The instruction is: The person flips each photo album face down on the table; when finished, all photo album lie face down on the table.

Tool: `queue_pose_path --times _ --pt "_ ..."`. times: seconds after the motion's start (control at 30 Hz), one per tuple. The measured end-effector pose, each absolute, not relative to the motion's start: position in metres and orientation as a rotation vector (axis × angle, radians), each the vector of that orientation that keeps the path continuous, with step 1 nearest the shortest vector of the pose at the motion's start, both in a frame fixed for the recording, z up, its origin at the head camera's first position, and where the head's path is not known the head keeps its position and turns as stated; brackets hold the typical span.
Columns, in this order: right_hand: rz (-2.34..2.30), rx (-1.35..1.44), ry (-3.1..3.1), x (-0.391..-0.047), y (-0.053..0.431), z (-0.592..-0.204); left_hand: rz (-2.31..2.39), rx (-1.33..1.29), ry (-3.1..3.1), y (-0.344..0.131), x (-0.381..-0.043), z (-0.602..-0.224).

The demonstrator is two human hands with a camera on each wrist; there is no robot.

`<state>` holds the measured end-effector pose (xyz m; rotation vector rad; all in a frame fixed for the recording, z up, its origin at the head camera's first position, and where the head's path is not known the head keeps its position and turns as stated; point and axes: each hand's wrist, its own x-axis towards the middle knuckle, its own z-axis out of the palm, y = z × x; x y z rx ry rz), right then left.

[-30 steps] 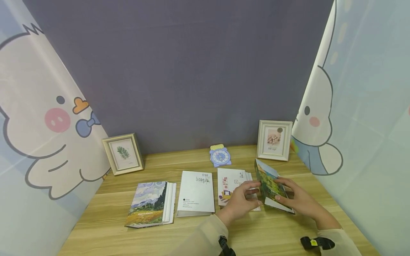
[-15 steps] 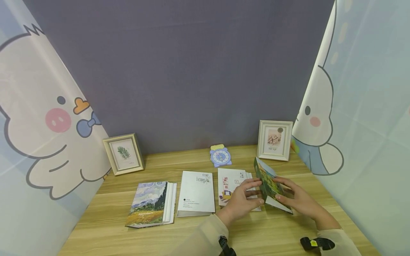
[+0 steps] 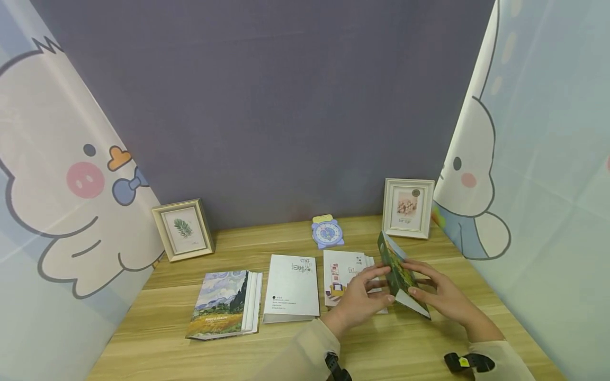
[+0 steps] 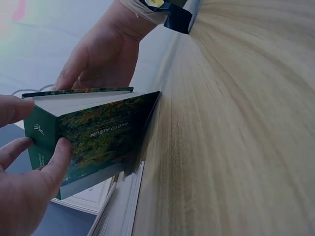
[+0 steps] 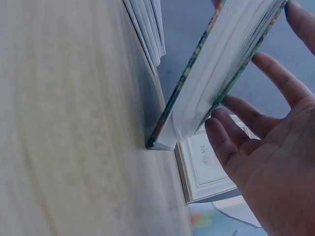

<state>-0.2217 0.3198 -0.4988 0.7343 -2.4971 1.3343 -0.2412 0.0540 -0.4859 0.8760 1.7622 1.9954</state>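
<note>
A photo album [image 3: 397,272] with a green spine and landscape covers stands tilted on the wooden table, between the two hands. Its lower edge meets the tabletop, and its page ends show in the right wrist view. My left hand [image 3: 360,296] holds it at the spine: in the left wrist view the thumb [image 4: 61,152] lies by the front cover's edge and the fingertips [image 4: 22,143] rest on the spine. On the other side my right hand [image 3: 443,296] presses spread fingers [image 5: 275,73] against the outer cover. A white album [image 3: 344,264] lies partly under the left hand.
Left of the hands lie another white album [image 3: 292,286] and a landscape-covered album [image 3: 219,304]. Behind them is a blue toy clock [image 3: 328,233]. Picture frames stand at the back left [image 3: 185,230] and back right [image 3: 408,209]. Printed drapes and a grey curtain [image 3: 267,116] enclose the table.
The green album has tipped more upright, its near lower corner shifting left. My right hand has moved slightly left with it; the left hand keeps its place at the spine.
</note>
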Motion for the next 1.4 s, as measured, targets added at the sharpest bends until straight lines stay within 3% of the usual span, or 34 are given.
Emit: queue_pose_path --times 0.57,0.97,1.4 --pt "1.626 0.904 -2.284 -0.223 0.315 -0.495 2.035 1.035 1.763 0.057 -0.234 -0.474" --pt "1.759 0.840 -2.239 -0.220 0.317 -0.494 2.057 0.957 1.644 0.056 -0.231 -0.470" --pt "1.966 0.882 -2.199 -0.218 0.327 -0.494 1.957 1.129 1.734 0.056 -0.236 -0.481"
